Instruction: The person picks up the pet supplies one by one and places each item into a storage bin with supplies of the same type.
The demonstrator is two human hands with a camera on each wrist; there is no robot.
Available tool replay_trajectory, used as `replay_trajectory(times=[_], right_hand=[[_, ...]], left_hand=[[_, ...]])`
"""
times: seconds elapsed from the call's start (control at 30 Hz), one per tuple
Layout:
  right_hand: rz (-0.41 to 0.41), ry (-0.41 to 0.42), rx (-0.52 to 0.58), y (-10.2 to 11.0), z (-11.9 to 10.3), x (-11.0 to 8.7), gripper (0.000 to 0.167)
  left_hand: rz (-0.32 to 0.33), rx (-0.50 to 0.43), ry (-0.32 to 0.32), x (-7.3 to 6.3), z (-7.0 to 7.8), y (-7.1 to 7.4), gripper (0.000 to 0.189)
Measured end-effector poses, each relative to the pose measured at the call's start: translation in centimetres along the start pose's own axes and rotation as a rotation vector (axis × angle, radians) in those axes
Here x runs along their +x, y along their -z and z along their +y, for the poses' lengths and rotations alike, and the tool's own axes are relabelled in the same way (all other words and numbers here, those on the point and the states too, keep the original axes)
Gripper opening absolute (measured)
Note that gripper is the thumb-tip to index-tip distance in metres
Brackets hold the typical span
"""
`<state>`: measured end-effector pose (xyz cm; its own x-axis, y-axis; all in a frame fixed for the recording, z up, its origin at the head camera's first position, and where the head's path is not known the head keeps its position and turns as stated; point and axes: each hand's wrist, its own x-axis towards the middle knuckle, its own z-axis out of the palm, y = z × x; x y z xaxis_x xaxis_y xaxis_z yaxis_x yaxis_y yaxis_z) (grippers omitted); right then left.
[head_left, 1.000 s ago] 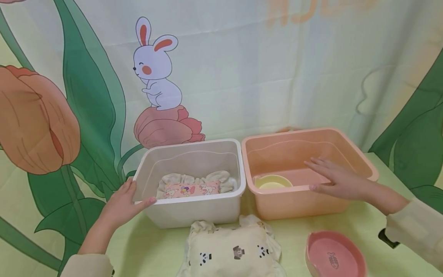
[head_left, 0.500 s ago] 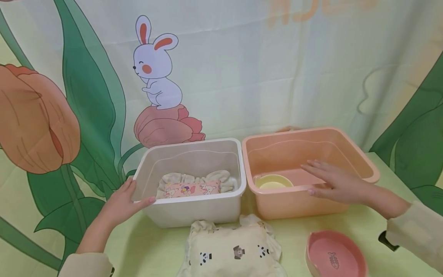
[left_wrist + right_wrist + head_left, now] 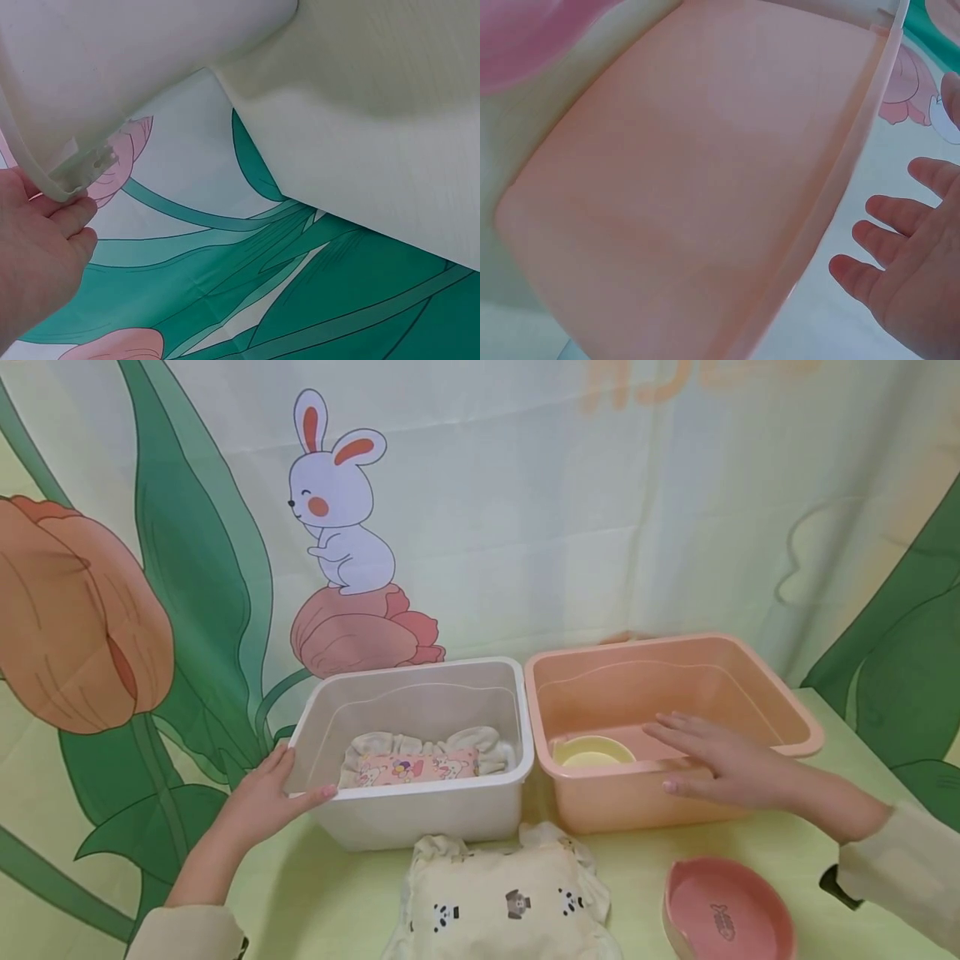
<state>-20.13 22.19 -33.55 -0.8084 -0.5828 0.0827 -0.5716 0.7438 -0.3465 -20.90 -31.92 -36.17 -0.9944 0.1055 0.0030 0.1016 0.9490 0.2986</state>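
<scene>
My left hand (image 3: pixel 262 797) grips the front left corner of a white plastic tub (image 3: pixel 420 814), its thumb along the front rim and its fingers at the left rim. From the left wrist view, fingertips (image 3: pixel 75 217) curl beneath the rim's corner. Over the front rim of a peach-coloured tub (image 3: pixel 645 802) hovers my right hand (image 3: pixel 723 768), fingers spread and holding nothing. A pink pillow with a cream ruffle (image 3: pixel 420 767) lies inside the white tub. The peach tub contains a pale yellow dish (image 3: pixel 596 752), partly hidden by the front wall.
On the pale green table (image 3: pixel 315 902), a cream ruffled pillow (image 3: pixel 510 902) with animal prints lies before the tubs. A pink dish (image 3: pixel 727 910) with a fish-bone print stands to its right. A printed curtain (image 3: pixel 525 527) hangs behind.
My right hand has drifted slightly left over the peach tub, fingers still spread. The left hand stays at the white tub's corner; tubs, pillows and dishes remain in place.
</scene>
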Motion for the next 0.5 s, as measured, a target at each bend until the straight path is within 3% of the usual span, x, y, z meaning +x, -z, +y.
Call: replay_trajectory(times=[0.5], right_hand=[[0.007, 0.043, -0.023, -0.37, -0.85, -0.28, 0.065]], left_hand=[[0.011, -0.015, -0.003, 0.01, -0.09, -0.16, 0.095]])
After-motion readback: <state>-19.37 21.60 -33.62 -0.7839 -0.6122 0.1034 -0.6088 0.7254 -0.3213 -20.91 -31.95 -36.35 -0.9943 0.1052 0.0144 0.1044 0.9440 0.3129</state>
